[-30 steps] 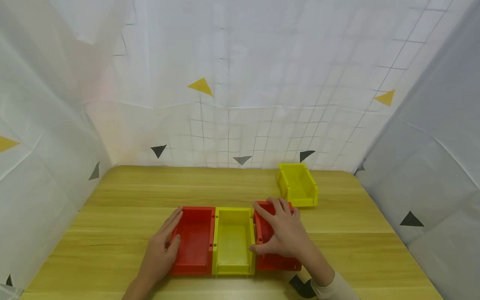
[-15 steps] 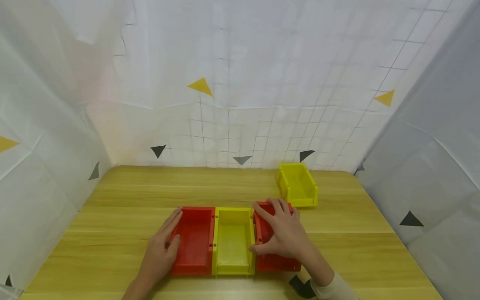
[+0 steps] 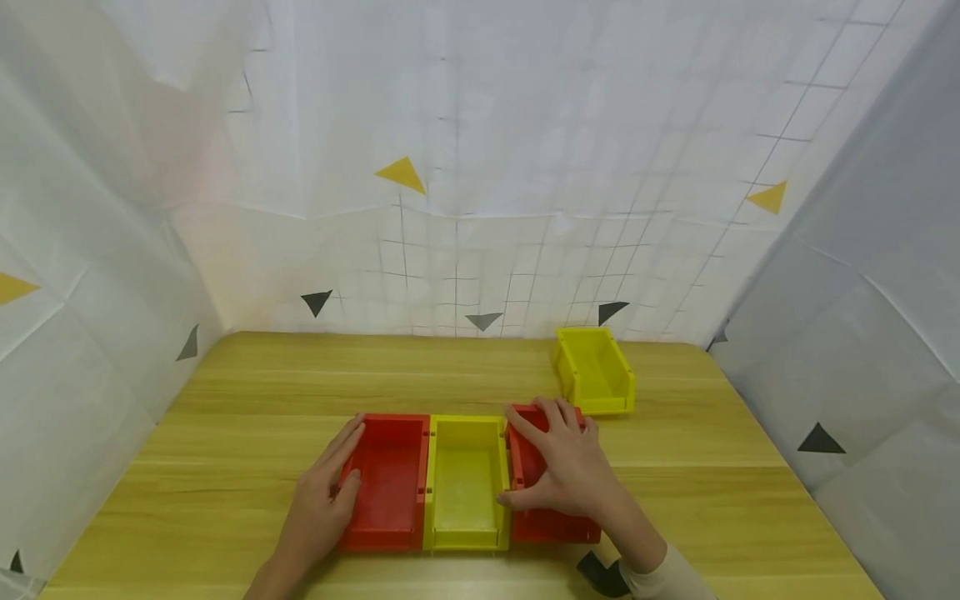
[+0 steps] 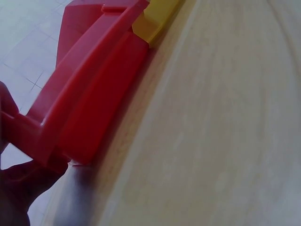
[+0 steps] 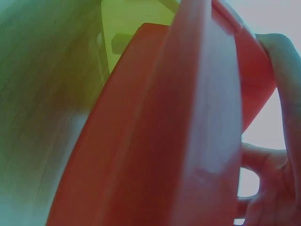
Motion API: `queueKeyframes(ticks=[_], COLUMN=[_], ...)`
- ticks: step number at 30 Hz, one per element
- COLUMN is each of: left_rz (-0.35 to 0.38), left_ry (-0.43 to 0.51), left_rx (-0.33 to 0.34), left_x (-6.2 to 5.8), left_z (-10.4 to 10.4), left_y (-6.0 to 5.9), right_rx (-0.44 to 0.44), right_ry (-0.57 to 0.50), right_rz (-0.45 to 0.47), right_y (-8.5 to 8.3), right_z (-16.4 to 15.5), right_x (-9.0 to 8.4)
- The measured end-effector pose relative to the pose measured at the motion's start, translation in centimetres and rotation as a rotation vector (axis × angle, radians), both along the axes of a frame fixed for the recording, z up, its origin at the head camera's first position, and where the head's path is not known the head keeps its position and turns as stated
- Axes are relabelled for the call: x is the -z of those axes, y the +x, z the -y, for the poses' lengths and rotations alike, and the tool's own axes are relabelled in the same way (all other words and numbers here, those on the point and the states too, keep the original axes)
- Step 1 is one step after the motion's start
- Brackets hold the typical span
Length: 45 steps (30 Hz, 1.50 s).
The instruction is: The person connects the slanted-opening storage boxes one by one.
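At the front of the table, my left hand (image 3: 321,500) holds the left wall of a red storage bin (image 3: 390,483), with the fingers along its outer side and the thumb at the rim. A yellow storage bin (image 3: 471,475) stands directly to that bin's right. Beyond it, my right hand (image 3: 573,467) spans a second red storage bin (image 3: 551,525) from above, the thumb on its near left rim and the fingers at its far edge. This bin looks slightly tilted against the yellow one. Both red bins also fill the wrist views. The right hand covers much of its bin's inside.
Another yellow bin (image 3: 596,371) stands at the back right of the wooden table (image 3: 247,417). A black curved piece (image 3: 602,575) lies near the right forearm. White sheets (image 3: 525,125) with grid lines and triangles enclose the table at the back and sides.
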<state>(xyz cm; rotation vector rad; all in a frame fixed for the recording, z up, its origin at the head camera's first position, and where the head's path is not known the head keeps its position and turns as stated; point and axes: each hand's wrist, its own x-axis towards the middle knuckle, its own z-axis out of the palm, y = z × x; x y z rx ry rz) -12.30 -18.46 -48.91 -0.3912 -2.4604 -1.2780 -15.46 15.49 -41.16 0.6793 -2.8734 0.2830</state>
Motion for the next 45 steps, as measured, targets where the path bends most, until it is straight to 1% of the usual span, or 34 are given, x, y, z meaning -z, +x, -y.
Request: queueKeyframes(ticks=[20,24,34,45], left_rz=[0.01,0.007,0.005,-0.016], left_ry=[0.019,0.014,0.005,0.004], left_rx=[0.007,0.006,0.002,0.004], left_x=[0.03,-0.02,0.02,-0.02], left_z=[0.08,0.03,-0.03,-0.06], left_y=[0.17,0.15,0.07,0.07], right_rx=[-0.005,-0.003,-0.006,-0.008], right_ry=[0.01,0.008,0.008,0.008], right_rz=[0.006,0.016,0.004,-0.005], right_y=[0.09,0.17,0.0,0.0], right_z=[0.09,0.07,0.03,-0.02], right_x=[0.15,0.08,0.43,0.64])
